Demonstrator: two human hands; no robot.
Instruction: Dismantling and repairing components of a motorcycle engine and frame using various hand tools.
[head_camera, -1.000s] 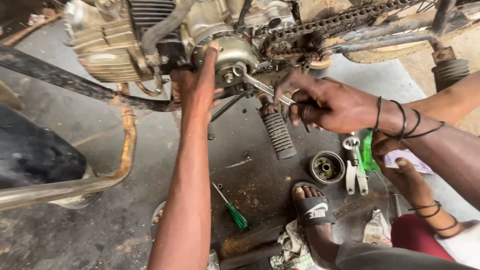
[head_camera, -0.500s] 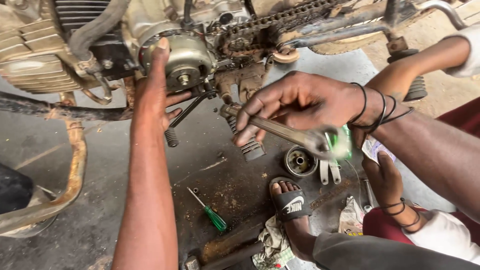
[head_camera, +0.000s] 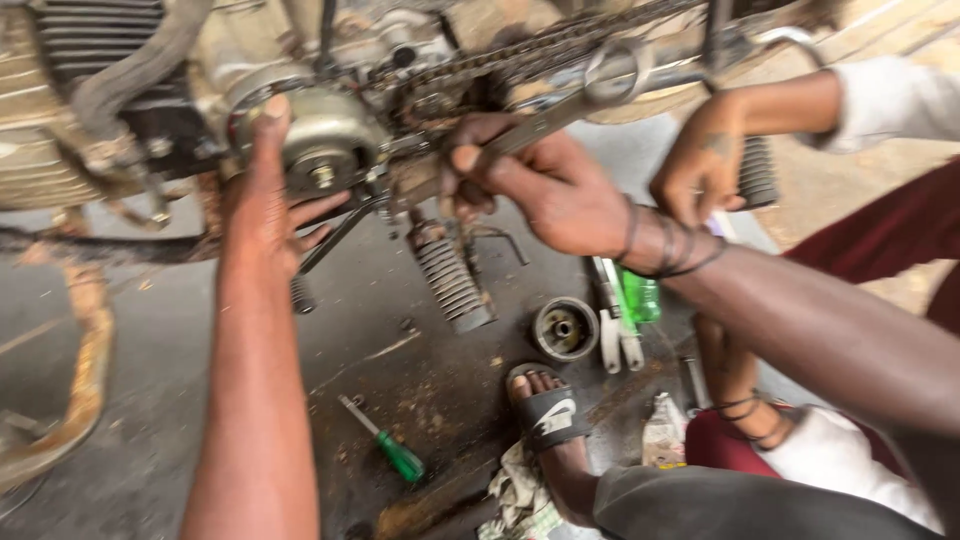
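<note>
Green-handled screwdriver (head_camera: 385, 445) on floor; round metal part (head_camera: 564, 329); rag (head_camera: 522, 497).

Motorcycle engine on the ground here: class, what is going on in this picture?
A person works on a motorcycle engine. The left hand presses against the round metal engine cover, thumb up on its rim. The right hand grips a ring spanner just below the drive chain. A co-worker's hand hangs nearby. On the floor lie a green-handled screwdriver and a round metal part.
</note>
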